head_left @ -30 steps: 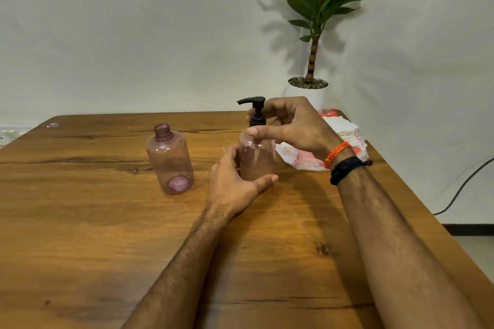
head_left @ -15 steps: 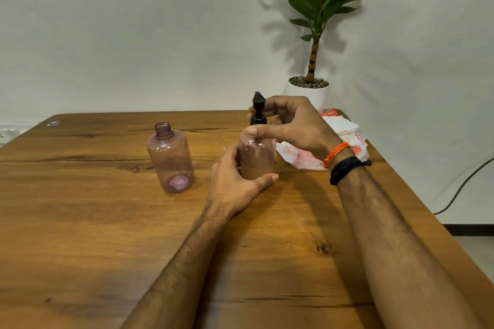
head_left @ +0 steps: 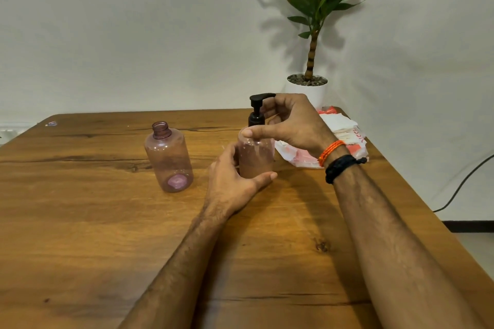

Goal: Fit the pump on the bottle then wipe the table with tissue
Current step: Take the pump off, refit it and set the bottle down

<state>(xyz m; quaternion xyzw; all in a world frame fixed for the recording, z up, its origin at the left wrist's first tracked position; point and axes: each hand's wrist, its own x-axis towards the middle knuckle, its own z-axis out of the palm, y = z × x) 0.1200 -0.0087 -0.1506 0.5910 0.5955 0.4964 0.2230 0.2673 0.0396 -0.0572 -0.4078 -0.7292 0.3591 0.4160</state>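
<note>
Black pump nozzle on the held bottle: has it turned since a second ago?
Yes. The black pump nozzle swung round and again points left, toward the open empty pink bottle, which stayed put.

Wooden table [head_left: 107, 235], dark grain cracks and knots. Open pink bottle [head_left: 169, 160] upright, left of centre. Second bottle [head_left: 256, 157] upright just right of it. Tissue pack [head_left: 344, 139] near far right edge. White plant pot [head_left: 307, 91] at far edge. Small scrap [head_left: 51, 123] at far left corner.
</note>
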